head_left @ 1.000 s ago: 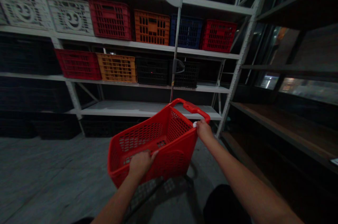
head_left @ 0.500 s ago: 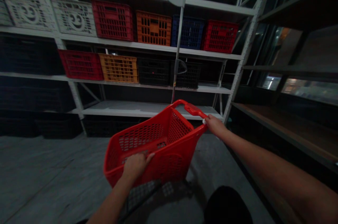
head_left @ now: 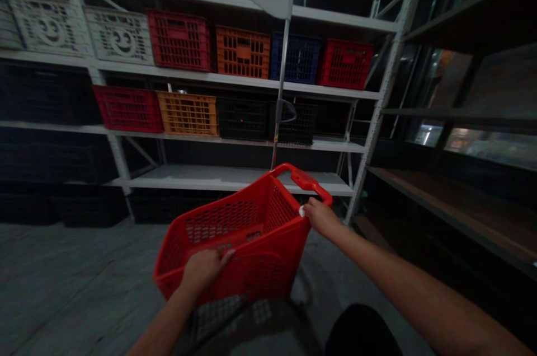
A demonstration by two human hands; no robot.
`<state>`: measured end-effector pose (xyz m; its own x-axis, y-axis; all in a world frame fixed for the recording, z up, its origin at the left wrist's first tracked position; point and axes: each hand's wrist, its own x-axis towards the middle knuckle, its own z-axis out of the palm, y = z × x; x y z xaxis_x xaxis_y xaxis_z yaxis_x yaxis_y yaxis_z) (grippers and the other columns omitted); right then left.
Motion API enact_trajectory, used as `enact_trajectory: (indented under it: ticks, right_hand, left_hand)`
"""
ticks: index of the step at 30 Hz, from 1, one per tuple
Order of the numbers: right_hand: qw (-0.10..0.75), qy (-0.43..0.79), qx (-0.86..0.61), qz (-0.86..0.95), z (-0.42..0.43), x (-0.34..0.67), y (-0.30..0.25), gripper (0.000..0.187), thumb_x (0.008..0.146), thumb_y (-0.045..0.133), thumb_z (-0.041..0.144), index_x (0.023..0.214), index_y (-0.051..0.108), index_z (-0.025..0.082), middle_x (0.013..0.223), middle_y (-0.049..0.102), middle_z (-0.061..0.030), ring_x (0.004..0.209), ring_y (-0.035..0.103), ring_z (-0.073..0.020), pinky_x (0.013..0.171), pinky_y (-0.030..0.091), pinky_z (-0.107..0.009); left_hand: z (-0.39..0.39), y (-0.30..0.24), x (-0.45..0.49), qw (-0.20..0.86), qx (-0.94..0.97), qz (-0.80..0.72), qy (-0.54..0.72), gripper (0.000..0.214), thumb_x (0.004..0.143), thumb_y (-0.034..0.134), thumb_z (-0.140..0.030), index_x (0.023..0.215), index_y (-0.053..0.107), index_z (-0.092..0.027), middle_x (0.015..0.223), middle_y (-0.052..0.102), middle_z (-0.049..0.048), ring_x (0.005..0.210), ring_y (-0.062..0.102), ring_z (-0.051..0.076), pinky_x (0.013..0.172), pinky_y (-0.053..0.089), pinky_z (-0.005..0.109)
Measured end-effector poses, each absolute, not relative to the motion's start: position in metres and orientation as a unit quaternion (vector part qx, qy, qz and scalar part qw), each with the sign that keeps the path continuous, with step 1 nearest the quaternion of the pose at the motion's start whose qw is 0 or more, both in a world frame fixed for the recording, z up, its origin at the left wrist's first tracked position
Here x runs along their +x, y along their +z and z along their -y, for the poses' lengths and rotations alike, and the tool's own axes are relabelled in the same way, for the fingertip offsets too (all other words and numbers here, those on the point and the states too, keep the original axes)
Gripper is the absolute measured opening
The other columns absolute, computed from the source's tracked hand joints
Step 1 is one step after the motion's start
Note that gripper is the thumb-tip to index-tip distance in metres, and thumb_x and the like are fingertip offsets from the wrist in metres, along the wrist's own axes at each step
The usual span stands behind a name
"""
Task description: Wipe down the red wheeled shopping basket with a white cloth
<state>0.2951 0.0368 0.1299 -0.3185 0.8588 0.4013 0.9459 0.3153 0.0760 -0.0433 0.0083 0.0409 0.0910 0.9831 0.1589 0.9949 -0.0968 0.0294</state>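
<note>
A red plastic shopping basket (head_left: 239, 235) with a perforated wall and a raised red handle (head_left: 305, 181) is tilted in front of me, above the grey floor. My left hand (head_left: 202, 268) is closed over its near rim. My right hand (head_left: 319, 217) grips the far right corner of the rim, just below the handle. The basket's inside looks empty.
White metal shelving (head_left: 235, 83) ahead carries red, orange, blue, black and white crates. A thin pole (head_left: 280, 98) with a grey flag stands just behind the basket. A darker shelf unit (head_left: 453, 199) runs along the right. Concrete floor (head_left: 71, 283) lies to the left.
The basket has shifted a little left and lower, with both hands still on its rim. My right hand has drawn back slightly toward me.
</note>
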Motion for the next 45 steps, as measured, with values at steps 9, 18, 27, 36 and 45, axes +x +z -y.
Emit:
enact_trajectory:
  ticks: [9, 18, 27, 36, 45]
  right_hand:
    - [0.323, -0.095, -0.575, 0.745, -0.026, 0.344, 0.144, 0.021, 0.079, 0.044, 0.014, 0.085, 0.064, 0.016, 0.081, 0.054, -0.0053, 0.075, 0.052, -0.0152, 0.068, 0.038, -0.025]
    - [0.336, 0.035, -0.398, 0.853, 0.010, 0.314, 0.154, 0.019, 0.079, 0.049, 0.015, 0.088, 0.065, 0.020, 0.079, 0.055, -0.0027, 0.075, 0.053, -0.0138, 0.068, 0.040, -0.025]
    - [0.282, -0.064, -0.464, 0.837, -0.058, 0.299, 0.160, 0.017, 0.076, 0.051, 0.012, 0.076, 0.067, 0.018, 0.081, 0.056, -0.0038, 0.076, 0.051, -0.0144, 0.070, 0.039, -0.025]
    - [0.597, -0.022, -0.510, 0.619, 0.020, 0.278, 0.099, 0.014, 0.082, 0.042, 0.021, 0.084, 0.056, 0.017, 0.083, 0.052, -0.0037, 0.078, 0.050, -0.0155, 0.070, 0.040, -0.028]
    - [0.678, -0.031, -0.493, 0.545, 0.025, 0.202, 0.022, 0.012, 0.084, 0.039, 0.021, 0.083, 0.050, 0.022, 0.088, 0.047, -0.0070, 0.088, 0.047, -0.0190, 0.079, 0.040, -0.037]
  left_hand:
    - [-0.007, 0.044, -0.079, 0.027, -0.749, 0.656, -0.087, 0.066, 0.078, 0.014, -0.063, 0.081, 0.061, -0.017, 0.078, 0.065, 0.0108, 0.078, 0.060, 0.024, 0.068, 0.040, 0.032]
    - [-0.003, 0.083, 0.025, 0.002, -0.831, 0.520, -0.196, 0.057, 0.079, 0.023, -0.062, 0.100, 0.057, -0.021, 0.098, 0.063, 0.0072, 0.093, 0.056, 0.018, 0.079, 0.038, 0.026]
    - [-0.007, 0.088, 0.052, 0.026, -0.795, 0.591, -0.134, 0.072, 0.072, 0.013, -0.072, 0.084, 0.060, -0.018, 0.081, 0.066, 0.0115, 0.080, 0.061, 0.024, 0.068, 0.042, 0.031]
    - [-0.015, 0.081, 0.054, 0.049, -0.803, 0.578, -0.137, 0.068, 0.076, 0.012, -0.067, 0.082, 0.060, -0.019, 0.080, 0.066, 0.0101, 0.079, 0.061, 0.024, 0.066, 0.042, 0.030]
    - [-0.011, 0.085, 0.076, 0.042, -0.794, 0.584, -0.163, 0.066, 0.082, 0.006, -0.057, 0.079, 0.060, -0.017, 0.079, 0.066, 0.0100, 0.078, 0.061, 0.020, 0.063, 0.038, 0.028]
